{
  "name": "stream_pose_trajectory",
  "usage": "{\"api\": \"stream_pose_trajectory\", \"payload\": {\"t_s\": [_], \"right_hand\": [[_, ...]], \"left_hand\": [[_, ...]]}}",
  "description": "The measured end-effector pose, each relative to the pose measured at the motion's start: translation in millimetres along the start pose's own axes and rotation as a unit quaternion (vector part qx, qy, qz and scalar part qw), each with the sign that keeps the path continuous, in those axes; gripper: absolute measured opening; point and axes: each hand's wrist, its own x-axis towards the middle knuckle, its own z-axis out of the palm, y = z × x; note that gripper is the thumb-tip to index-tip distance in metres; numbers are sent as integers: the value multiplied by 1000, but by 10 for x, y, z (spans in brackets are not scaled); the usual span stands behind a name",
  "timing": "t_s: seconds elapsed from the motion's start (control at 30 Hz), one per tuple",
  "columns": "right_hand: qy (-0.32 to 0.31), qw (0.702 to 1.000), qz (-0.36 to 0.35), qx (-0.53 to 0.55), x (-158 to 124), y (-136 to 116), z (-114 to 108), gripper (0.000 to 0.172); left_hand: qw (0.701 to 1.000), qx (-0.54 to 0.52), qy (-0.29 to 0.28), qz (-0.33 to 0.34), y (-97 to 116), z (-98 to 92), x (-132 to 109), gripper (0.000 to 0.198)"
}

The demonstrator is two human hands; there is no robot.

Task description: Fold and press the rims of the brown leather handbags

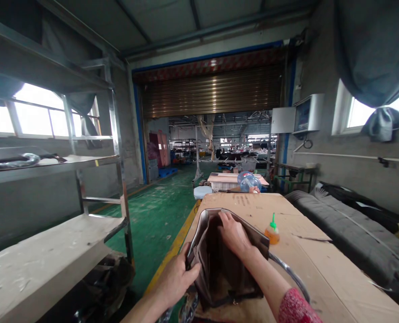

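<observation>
A dark handbag (216,264) stands with its mouth open at the near end of the cardboard-covered table, its brownish lining showing. My left hand (177,276) grips the bag's left rim, thumb on the inner side and fingers outside. Reaching across the opening, my right hand (235,233) has its bent fingers on the lining at the far rim; its fingertips are partly hidden. A plastic-wrapped handle (292,276) curves out on the bag's right. Just beyond it is a small bottle (272,233) of orange liquid with a green nozzle.
Cardboard (307,264) covers the table. Large blue water bottles (249,181) lie beyond its far end. Grey rolls of material (350,233) run along the right side. A metal shelf rack (119,179) stands left, past the green floor (152,224). A partly raised roller shutter (213,94) is ahead.
</observation>
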Motion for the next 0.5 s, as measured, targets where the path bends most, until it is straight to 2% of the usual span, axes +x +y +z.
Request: {"api": "stream_pose_trajectory", "payload": {"t_s": [0.07,0.13,0.17,0.2,0.3,0.37,0.43,0.5], "right_hand": [[68,993,-54,81,-135,-66,-20,43],[126,980,-79,134,-334,-125,-18,37],[129,978,-85,142,-442,-145,-4,33],[111,979,-95,140,-546,-157,22,30],[-3,988,-131,79,-791,-134,193,26],[-70,992,-102,10,-882,-69,369,28],[-128,990,-38,-55,-924,16,550,32],[-163,983,-9,-82,-930,90,688,34]], "left_hand": [[1000,-12,8,0,-28,-11,6,35],[1000,-24,10,6,-54,-32,5,38],[999,-29,9,10,-64,-45,3,38],[999,-33,7,12,-71,-56,-1,39],[999,-33,10,14,-79,-80,-9,38],[999,-29,13,8,-71,-92,-11,37],[999,-32,6,5,-53,-105,-12,35],[999,-38,-8,9,-30,-113,-11,32]]}}
